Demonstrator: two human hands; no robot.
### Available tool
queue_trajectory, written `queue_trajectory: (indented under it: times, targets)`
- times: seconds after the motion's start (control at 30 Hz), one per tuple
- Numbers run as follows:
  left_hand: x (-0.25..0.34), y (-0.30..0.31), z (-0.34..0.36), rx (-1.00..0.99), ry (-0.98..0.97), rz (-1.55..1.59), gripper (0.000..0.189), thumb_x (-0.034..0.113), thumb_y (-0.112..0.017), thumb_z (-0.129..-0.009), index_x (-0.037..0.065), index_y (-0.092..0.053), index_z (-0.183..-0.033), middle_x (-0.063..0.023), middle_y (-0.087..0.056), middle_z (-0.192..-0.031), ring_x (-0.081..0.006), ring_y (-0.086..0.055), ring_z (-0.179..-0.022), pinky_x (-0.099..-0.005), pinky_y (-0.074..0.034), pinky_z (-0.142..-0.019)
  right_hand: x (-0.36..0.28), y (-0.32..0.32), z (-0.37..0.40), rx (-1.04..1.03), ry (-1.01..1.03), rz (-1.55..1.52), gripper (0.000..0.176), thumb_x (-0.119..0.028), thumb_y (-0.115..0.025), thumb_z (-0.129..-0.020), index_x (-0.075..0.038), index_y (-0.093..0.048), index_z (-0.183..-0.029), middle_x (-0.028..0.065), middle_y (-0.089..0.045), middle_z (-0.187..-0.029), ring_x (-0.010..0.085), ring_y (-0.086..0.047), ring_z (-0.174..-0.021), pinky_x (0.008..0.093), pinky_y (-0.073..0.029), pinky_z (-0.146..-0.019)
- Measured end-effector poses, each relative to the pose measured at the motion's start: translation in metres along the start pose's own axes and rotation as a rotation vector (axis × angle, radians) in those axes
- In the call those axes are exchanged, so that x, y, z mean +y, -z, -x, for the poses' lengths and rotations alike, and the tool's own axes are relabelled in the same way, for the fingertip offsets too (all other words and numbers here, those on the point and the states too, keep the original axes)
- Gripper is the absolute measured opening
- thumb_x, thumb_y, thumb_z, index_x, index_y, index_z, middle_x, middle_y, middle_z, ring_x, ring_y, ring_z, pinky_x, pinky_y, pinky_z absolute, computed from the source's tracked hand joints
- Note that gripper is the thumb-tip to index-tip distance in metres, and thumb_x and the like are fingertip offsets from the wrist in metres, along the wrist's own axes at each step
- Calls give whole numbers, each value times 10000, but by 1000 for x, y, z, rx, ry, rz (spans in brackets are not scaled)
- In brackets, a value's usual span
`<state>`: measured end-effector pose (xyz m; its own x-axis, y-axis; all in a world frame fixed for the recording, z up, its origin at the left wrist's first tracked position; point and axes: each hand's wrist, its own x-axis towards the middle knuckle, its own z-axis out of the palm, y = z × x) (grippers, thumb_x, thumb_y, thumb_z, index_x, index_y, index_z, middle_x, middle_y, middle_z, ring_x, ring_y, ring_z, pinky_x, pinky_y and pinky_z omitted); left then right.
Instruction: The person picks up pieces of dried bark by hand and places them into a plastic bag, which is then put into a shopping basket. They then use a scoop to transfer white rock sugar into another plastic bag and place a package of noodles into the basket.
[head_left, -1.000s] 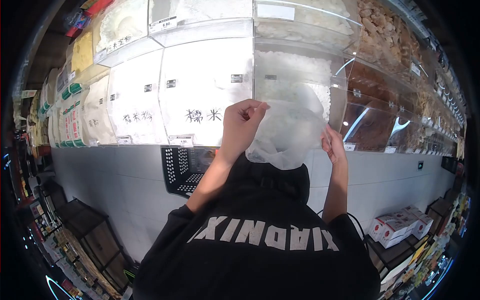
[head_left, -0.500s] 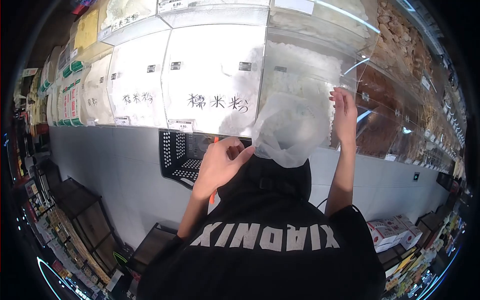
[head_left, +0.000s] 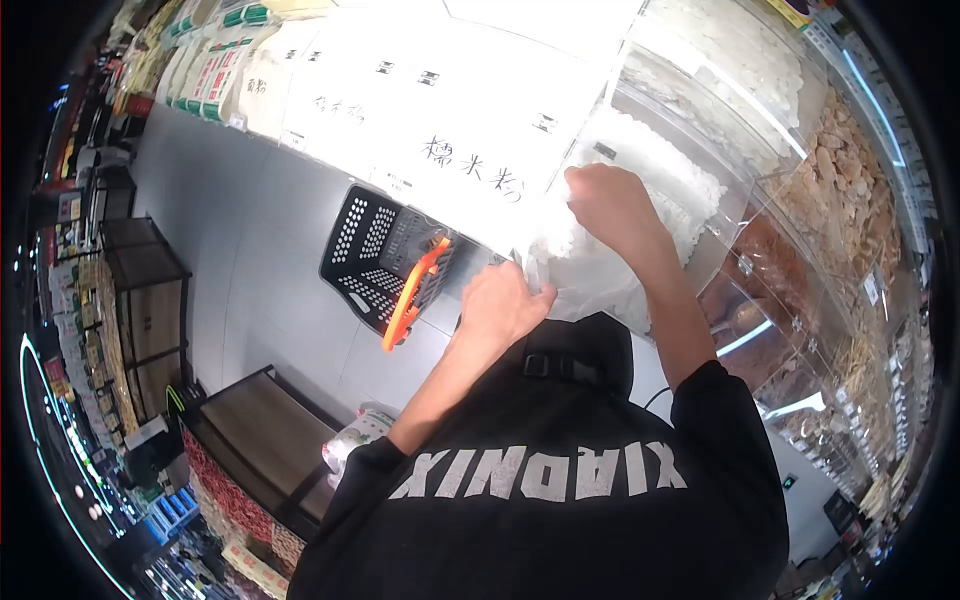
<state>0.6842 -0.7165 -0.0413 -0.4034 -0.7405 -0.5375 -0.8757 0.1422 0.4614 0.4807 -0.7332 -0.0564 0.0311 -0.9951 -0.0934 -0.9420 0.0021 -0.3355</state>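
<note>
Centrally, the left hand [head_left: 500,303] pinches a translucent plastic bag [head_left: 597,288]. Upper right of centre, the right hand [head_left: 615,205] curls, its hold unclear.

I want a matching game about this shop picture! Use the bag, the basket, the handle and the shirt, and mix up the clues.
Things:
1. bag
2. basket
3. handle
4. shirt

Clues:
A. bright orange
B. has big white letters
C. cloudy and see-through, pinched by the left hand
D. dark, with many small holes in its sides

Right pairs: 1-C, 2-D, 3-A, 4-B
</note>
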Motion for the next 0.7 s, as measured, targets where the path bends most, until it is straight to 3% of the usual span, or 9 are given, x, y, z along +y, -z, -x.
queue_trajectory:
  times: [0.03, 0.2, 0.3, 0.37, 0.5, 0.6, 0.7]
  targets:
    - [1, -5, 2, -17, 72, -90, 539, 420, -656, -815, -115, -691, -867, -301, -699, -854, -455, -690, -860, -492, -542, -819, 5, -2, 3, 90, 20, 26, 139, -156, -644, -824, -19, -627, -804, 166, -654, -725, 350, -676, -739, 459, -522, -653]
    - [-29, -62, 23, 89, 179, -46, 490, 366, -681, -814, -120, -687, -875, -306, -695, -856, -449, -690, -890, -488, -539, -848, 19, 15, 25, 87, 8, -9, 136, -148, -625, -813, -20, -614, -768, 179, -650, -718, 359, -660, -715, 466, -509, -652]
    - [-39, -95, 29, 188, 201, 61, 426, 324, -661, -853, -101, -681, -863, -291, -696, -821, -432, -702, -809, -476, -545, -801, 23, 21, 38, 48, 32, -14, 145, -155, -618, -821, -22, -615, -764, 188, -648, -717, 367, -655, -713, 471, -506, -655]
    - [-39, -101, 32, 139, 206, 240, 381, 297, -624, -913, -66, -653, -802, -229, -688, -728, -341, -699, -636, -429, -547, -670, 24, 25, 42, 47, 48, 32, 149, -158, -616, -836, -19, -633, -783, 196, -652, -723, 369, -660, -723, 468, -513, -668]
    - [-33, -76, 46, -4, 256, 516, 376, 276, -575, -966, -40, -647, -774, -164, -646, -624, -307, -671, -615, -425, -519, -629, 18, 50, 54, 4, -43, 33, 162, -160, -605, -854, -13, -648, -800, 207, -659, -745, 370, -666, -742, 466, -520, -690]
    - [-42, -67, 54, -5, 194, 921, 403, 232, -537, -1016, 27, -586, -672, 8, -496, -528, -68, -430, -436, -272, -319, -418, 11, 66, 62, -28, -109, 53, 170, -162, -591, -871, -15, -659, -818, 211, -666, -772, 372, -668, -760, 466, -522, -709]
    - [-46, -49, 63, -40, 135, 978, 400, 239, -553, -1007, 21, -585, -673, 1, -499, -527, -75, -458, -459, -290, -341, -438, 6, 77, 70, 28, -101, -11, 187, -165, -574, -883, -3, -648, -826, 235, -645, -786, 419, -640, -772, 480, -503, -705]
